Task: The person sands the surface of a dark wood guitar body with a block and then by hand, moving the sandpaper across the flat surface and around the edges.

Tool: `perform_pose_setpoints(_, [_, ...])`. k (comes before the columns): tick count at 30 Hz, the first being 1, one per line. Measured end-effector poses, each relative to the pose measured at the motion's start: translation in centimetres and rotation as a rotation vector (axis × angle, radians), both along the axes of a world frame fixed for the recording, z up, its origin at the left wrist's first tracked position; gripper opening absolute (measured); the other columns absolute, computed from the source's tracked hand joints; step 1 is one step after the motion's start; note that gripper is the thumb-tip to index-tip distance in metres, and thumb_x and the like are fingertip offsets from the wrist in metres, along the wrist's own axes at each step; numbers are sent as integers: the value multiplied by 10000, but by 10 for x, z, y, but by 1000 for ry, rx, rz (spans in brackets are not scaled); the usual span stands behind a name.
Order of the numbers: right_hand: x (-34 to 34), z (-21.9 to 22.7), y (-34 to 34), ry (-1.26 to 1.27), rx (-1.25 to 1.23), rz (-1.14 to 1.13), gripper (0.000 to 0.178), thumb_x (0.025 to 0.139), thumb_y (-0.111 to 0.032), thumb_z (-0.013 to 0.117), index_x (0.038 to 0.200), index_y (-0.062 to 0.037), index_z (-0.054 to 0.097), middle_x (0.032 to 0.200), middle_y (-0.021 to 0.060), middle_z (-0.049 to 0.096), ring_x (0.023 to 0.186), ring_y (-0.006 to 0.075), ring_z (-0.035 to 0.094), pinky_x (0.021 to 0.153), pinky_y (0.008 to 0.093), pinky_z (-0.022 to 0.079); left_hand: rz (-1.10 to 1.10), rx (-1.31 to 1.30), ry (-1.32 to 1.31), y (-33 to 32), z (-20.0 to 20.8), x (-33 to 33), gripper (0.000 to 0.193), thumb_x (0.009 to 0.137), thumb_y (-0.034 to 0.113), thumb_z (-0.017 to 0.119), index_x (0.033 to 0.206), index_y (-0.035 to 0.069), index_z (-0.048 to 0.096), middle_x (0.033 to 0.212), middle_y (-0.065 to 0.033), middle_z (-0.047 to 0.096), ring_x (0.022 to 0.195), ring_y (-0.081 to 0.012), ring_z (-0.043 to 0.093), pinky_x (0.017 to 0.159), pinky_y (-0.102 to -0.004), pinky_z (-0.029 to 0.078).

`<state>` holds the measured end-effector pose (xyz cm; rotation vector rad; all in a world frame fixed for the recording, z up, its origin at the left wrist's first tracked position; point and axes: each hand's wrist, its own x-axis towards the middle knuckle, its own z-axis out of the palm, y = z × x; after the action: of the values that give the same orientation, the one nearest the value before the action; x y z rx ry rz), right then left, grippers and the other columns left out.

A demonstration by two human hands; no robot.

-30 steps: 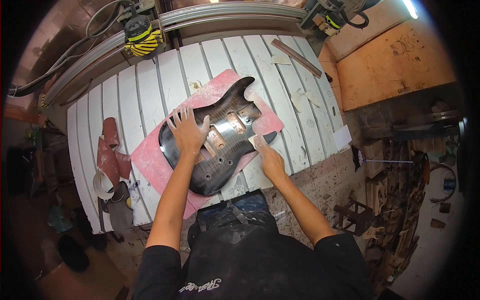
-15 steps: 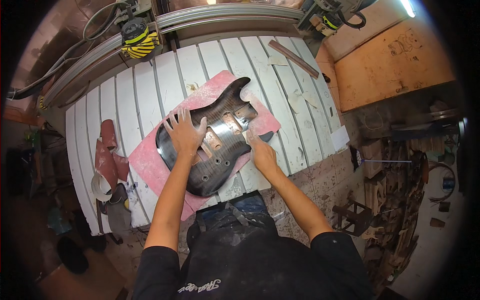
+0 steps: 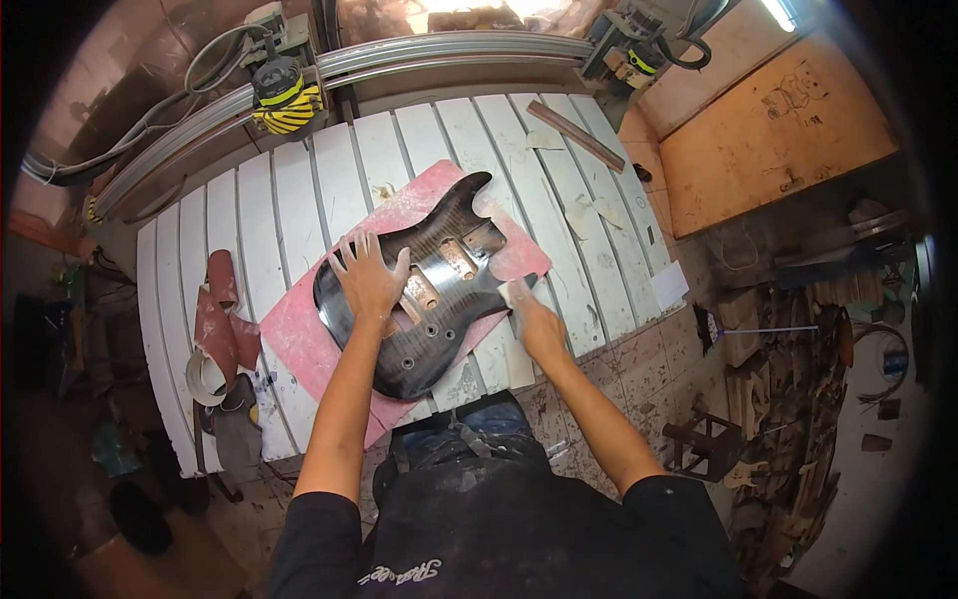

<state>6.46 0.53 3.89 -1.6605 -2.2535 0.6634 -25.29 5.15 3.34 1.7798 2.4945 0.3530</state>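
Observation:
A dark grey-black guitar body (image 3: 461, 290) with visible wood grain lies flat on a dusty pink mat (image 3: 289, 324). It has bare-wood pickup cavities and several small round holes. My left hand (image 3: 371, 275) rests on its upper left part, fingers spread and dusted white, palm down. At the right edge, by the lower horn, my right hand (image 3: 534, 321) has its fingers closed on a small pale piece of sandpaper (image 3: 512, 291), mostly hidden under the fingers. That piece is against the edge of the horn.
The mat lies on a white slatted table (image 3: 369, 150). Reddish sandpaper sheets (image 3: 218, 324) are on its left side, a brown wooden strip (image 3: 576, 136) at the far right. A machine gantry rail (image 3: 449, 52) crosses behind. A small stool (image 3: 704, 436) stands on the floor at right.
My right hand has moved a little right and toward me, from the body's inner cutaway to the lower horn. My left hand stays on the guitar body. The whole view has shifted slightly.

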Motion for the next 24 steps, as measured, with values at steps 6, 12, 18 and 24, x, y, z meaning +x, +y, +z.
perform_pose_setpoints(6, [-51, -4, -13, 106, -36, -210, 471, 1156, -299, 353, 1568, -180, 547, 1294, 371, 683, 1057, 510, 725, 923, 599, 556, -18, -3, -2, 0, 1, 1, 866, 999, 662, 557, 1607, 48, 515, 1691, -141, 477, 1606, -398, 329, 1316, -637, 185])
perform_pose_setpoints(12, [14, -31, 9, -44, 70, -281, 496, 1151, -285, 342, 1614, -196, 497, 1021, 306, 761, 948, 546, 726, 890, 645, 545, -173, 27, -15, -4, 1, -2, 977, 950, 718, 608, 1617, 15, 484, 1704, -243, 416, 1617, -410, 306, 1336, -589, 165])
perform_pose_setpoints(18, [-32, -19, -19, 70, 95, -39, 496, 1165, -291, 313, 1585, -115, 511, 1517, 288, 596, 1031, 515, 733, 926, 614, 563, -228, -37, 0, -12, 7, -12, 1008, 931, 726, 635, 1633, 23, 468, 1721, -242, 391, 1634, -401, 281, 1338, -572, 177])
perform_pose_setpoints(24, [-27, 8, -5, -51, -182, -322, 536, 1094, -152, 395, 1624, -125, 467, 1392, 320, 657, 1065, 515, 723, 943, 588, 566, -318, 34, -57, -38, 4, -16, 974, 930, 689, 656, 1640, 48, 473, 1727, -214, 397, 1628, -382, 304, 1326, -579, 201])
